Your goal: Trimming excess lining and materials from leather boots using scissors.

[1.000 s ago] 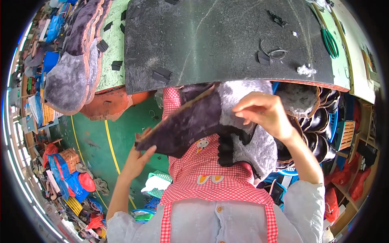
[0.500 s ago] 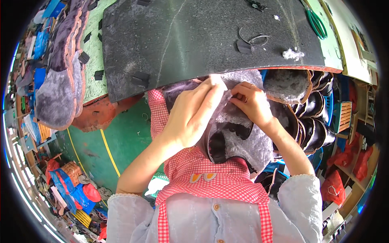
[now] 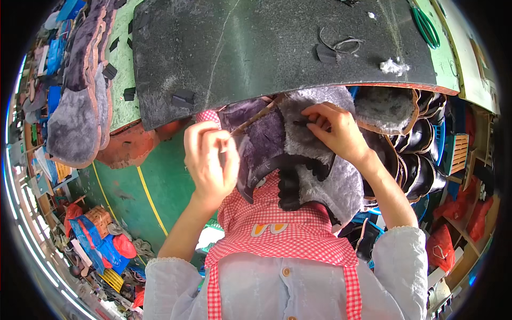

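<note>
Across my lap lies a fur-lined piece (image 3: 264, 133), purple-grey plush with a brown seam and a black scalloped edge. My left hand (image 3: 210, 162) is at its left end, fingers curled toward the thumb in a pinch; what they hold, if anything, is hidden. On lighter grey plush to the right, my right hand (image 3: 338, 130) has its thumb and bent forefinger pinching at the fur. More grey plush with a black scalloped edge (image 3: 333, 184) spreads below this hand, over my red checked apron (image 3: 282, 237).
The black-topped table (image 3: 256, 48) overhangs the work, with cut scraps, white fluff (image 3: 394, 66) and green cord (image 3: 425, 28) on it. Stacked plush pieces (image 3: 74, 128) hang at the left. Black fur-lined pieces (image 3: 418, 138) crowd a blue basket at right. Green floor (image 3: 125, 197) lies left.
My left hand has moved left and down, away from my right hand. The purple plush and brown seam between them now show. My right hand stays near the grey plush.
</note>
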The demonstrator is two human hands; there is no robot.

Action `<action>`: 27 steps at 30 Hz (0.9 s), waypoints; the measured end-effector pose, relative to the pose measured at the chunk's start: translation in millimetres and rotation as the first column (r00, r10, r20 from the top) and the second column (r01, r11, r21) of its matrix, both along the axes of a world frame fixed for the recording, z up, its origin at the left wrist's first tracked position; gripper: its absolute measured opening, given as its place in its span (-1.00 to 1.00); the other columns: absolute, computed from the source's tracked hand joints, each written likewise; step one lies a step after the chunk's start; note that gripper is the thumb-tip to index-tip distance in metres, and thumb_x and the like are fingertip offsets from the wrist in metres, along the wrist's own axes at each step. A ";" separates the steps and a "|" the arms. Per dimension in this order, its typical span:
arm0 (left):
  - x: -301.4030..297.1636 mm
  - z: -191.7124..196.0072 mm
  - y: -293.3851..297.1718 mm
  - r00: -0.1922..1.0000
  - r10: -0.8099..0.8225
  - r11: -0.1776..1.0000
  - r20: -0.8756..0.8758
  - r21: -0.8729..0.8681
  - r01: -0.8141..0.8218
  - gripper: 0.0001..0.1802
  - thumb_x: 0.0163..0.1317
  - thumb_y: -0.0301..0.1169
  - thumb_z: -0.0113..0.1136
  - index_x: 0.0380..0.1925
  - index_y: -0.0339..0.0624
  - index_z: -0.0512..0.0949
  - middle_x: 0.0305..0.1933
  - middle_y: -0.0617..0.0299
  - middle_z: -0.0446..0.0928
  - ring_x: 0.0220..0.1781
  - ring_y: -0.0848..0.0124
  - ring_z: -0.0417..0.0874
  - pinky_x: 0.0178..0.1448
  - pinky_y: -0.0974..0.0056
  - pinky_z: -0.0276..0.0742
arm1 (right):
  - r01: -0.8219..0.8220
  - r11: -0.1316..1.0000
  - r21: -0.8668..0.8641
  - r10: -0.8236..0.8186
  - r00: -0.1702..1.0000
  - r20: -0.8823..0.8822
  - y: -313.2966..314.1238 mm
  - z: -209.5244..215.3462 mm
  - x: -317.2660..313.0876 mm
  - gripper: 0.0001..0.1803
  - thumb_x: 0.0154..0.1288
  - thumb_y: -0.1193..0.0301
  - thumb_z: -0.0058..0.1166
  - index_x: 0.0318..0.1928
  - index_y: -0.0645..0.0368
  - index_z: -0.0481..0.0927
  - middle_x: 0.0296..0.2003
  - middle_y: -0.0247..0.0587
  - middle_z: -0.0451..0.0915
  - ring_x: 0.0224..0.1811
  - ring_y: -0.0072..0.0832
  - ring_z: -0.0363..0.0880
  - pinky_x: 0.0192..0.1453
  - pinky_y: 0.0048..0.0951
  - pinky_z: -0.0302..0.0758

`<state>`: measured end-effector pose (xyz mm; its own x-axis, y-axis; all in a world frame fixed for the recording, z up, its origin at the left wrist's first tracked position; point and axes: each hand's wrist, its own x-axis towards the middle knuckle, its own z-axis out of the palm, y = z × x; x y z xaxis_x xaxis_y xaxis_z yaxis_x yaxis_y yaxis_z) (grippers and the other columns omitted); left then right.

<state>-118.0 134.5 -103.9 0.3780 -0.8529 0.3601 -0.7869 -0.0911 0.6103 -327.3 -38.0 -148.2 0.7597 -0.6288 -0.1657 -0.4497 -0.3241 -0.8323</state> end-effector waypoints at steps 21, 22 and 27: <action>-33.9 35.7 -29.1 0.160 -0.012 0.949 -0.987 0.039 0.312 -0.92 0.36 -0.60 0.08 -0.20 -0.33 0.40 -0.20 0.27 0.45 -0.11 0.59 0.54 -0.02 0.45 0.60 | 0.012 0.661 0.751 -0.383 0.865 0.323 32.4 91.4 0.3 -0.80 0.31 0.59 0.15 -0.06 0.33 0.58 -0.19 -0.19 0.65 -0.28 -0.61 0.62 -0.17 -0.55 0.63; -36.7 30.4 -29.6 0.268 -0.108 0.956 -0.957 -0.025 0.294 -0.92 0.36 -0.60 0.07 -0.20 -0.33 0.39 -0.20 0.26 0.46 -0.11 0.59 0.55 -0.05 0.44 0.63 | 0.065 0.720 0.691 -0.372 0.877 0.305 34.6 92.2 0.8 -0.80 0.32 0.59 0.15 -0.05 0.34 0.57 -0.20 -0.22 0.65 -0.27 -0.63 0.62 -0.15 -0.57 0.62; -42.0 32.0 -33.6 0.287 -0.140 0.948 -0.948 -0.045 0.315 -0.92 0.36 -0.58 0.08 -0.20 -0.33 0.40 -0.21 0.26 0.47 -0.19 0.61 0.57 -0.24 0.45 0.69 | 0.102 0.808 0.581 -0.320 0.903 0.286 30.0 102.4 4.6 -0.81 0.31 0.59 0.17 -0.07 0.31 0.57 -0.22 -0.29 0.65 -0.26 -0.66 0.61 -0.12 -0.59 0.60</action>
<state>-160.0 100.9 -71.9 0.1657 -0.9644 -0.2062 0.2975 -0.1505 0.9428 -322.7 -8.0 -45.8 0.6911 -0.6689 -0.2738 -0.0921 0.2942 -0.9513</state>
